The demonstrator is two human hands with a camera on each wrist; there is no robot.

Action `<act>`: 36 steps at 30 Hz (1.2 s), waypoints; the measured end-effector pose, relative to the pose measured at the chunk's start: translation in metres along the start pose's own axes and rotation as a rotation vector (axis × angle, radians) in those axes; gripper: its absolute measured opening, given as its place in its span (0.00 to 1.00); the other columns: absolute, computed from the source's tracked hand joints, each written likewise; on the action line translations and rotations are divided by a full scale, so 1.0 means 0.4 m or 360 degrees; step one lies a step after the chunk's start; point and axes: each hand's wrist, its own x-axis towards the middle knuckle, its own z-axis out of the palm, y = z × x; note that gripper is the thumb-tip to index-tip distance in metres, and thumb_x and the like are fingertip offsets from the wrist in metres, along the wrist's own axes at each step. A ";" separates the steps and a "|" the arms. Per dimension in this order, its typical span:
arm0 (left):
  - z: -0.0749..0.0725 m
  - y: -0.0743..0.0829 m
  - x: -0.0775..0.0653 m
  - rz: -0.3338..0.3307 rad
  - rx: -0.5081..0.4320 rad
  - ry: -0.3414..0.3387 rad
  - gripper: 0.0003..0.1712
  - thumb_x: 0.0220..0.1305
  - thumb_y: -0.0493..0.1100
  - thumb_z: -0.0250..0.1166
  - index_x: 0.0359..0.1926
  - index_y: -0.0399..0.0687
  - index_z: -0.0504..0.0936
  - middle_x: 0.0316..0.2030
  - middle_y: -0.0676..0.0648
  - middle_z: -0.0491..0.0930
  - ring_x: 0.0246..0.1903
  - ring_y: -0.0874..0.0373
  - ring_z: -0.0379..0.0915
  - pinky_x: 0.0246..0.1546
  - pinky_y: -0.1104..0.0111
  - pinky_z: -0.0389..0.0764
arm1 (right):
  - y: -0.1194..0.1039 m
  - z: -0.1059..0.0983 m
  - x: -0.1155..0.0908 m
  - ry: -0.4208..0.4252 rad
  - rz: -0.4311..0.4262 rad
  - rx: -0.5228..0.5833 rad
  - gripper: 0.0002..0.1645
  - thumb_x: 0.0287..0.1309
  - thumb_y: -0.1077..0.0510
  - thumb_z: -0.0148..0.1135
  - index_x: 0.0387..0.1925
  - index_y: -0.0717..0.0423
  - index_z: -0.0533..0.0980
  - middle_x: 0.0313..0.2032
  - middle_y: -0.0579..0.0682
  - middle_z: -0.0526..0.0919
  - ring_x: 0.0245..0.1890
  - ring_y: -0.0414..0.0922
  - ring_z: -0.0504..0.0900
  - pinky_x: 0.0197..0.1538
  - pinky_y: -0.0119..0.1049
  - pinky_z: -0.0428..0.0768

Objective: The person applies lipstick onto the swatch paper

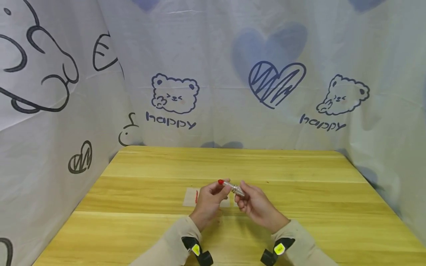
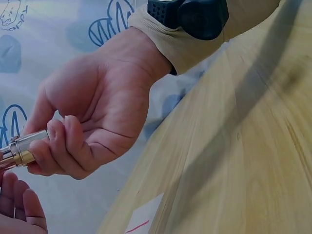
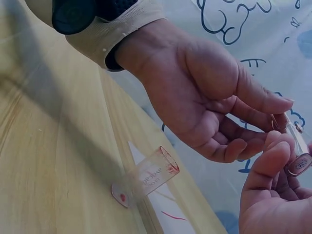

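Both hands meet over the table around a lipstick, a slim silvery tube whose red tip points up and left. My right hand grips the lipstick's lower end between thumb and curled fingers. With thumb and forefinger, my left hand pinches the tube close to the red tip. In the left wrist view, the right hand has its fingers curled on the clear and gold tube. The right wrist view shows the left hand and the lipstick's round base beside the right fingertips.
A pale paper marked with a red stroke lies under the hands, partly hidden by them. A clear cap with red smears lies on its side over the paper. Printed cloth hangs behind and beside the wooden table.
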 end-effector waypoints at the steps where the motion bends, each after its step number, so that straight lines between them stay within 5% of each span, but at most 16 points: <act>1: 0.000 -0.001 0.000 -0.0002 -0.0028 0.0008 0.19 0.65 0.40 0.65 0.51 0.28 0.80 0.52 0.42 0.80 0.43 0.61 0.74 0.43 0.69 0.76 | 0.000 0.001 0.000 -0.0013 0.0009 -0.0008 0.23 0.77 0.49 0.39 0.30 0.54 0.75 0.22 0.44 0.81 0.19 0.32 0.74 0.24 0.22 0.73; 9: -0.001 0.003 0.000 -0.0004 -0.0016 0.0090 0.16 0.65 0.40 0.66 0.46 0.30 0.82 0.42 0.45 0.82 0.38 0.59 0.74 0.41 0.69 0.76 | 0.002 0.011 0.001 0.0066 0.0007 -0.0054 0.16 0.74 0.51 0.47 0.35 0.56 0.74 0.26 0.46 0.80 0.22 0.33 0.74 0.27 0.22 0.74; 14: 0.001 0.004 0.000 -0.0006 -0.0022 0.0165 0.17 0.65 0.41 0.66 0.47 0.30 0.82 0.41 0.46 0.83 0.38 0.60 0.75 0.40 0.69 0.77 | 0.014 0.018 0.006 0.0273 -0.0255 -0.0290 0.02 0.67 0.67 0.55 0.40 0.61 0.72 0.34 0.49 0.79 0.30 0.37 0.77 0.34 0.26 0.77; 19: 0.005 0.009 0.001 0.0004 -0.0118 0.0196 0.20 0.65 0.40 0.66 0.48 0.25 0.79 0.44 0.42 0.82 0.38 0.62 0.76 0.40 0.69 0.78 | 0.020 0.024 0.009 0.0420 -0.0478 -0.0556 0.11 0.61 0.73 0.58 0.45 0.72 0.71 0.39 0.51 0.77 0.37 0.40 0.79 0.40 0.30 0.79; 22: 0.004 0.013 0.001 0.0016 -0.0152 0.0200 0.20 0.65 0.39 0.66 0.49 0.24 0.78 0.44 0.43 0.82 0.38 0.62 0.76 0.41 0.69 0.77 | 0.014 0.023 0.008 0.0281 -0.0423 -0.0448 0.13 0.71 0.61 0.53 0.47 0.70 0.71 0.39 0.51 0.78 0.35 0.40 0.78 0.39 0.29 0.80; 26: -0.002 0.015 -0.001 0.0025 -0.0183 0.0164 0.17 0.65 0.38 0.65 0.47 0.25 0.79 0.45 0.44 0.82 0.39 0.61 0.76 0.41 0.70 0.77 | 0.001 0.016 0.007 0.0063 -0.0187 -0.0218 0.23 0.76 0.47 0.39 0.43 0.61 0.73 0.34 0.50 0.80 0.30 0.38 0.78 0.35 0.27 0.79; 31: -0.009 0.010 -0.004 0.0031 -0.0178 0.0124 0.16 0.65 0.38 0.65 0.46 0.26 0.79 0.43 0.45 0.81 0.39 0.61 0.75 0.40 0.70 0.77 | -0.004 0.014 0.009 0.0054 -0.0051 -0.0176 0.19 0.76 0.51 0.40 0.38 0.59 0.73 0.29 0.48 0.80 0.26 0.35 0.77 0.30 0.23 0.77; 36: -0.009 0.008 -0.001 0.0021 -0.0107 0.0185 0.16 0.64 0.38 0.66 0.45 0.26 0.80 0.42 0.45 0.82 0.38 0.61 0.76 0.39 0.71 0.77 | 0.000 0.020 0.010 0.0237 -0.0137 -0.0274 0.07 0.71 0.66 0.50 0.43 0.67 0.72 0.36 0.51 0.79 0.32 0.38 0.79 0.38 0.27 0.79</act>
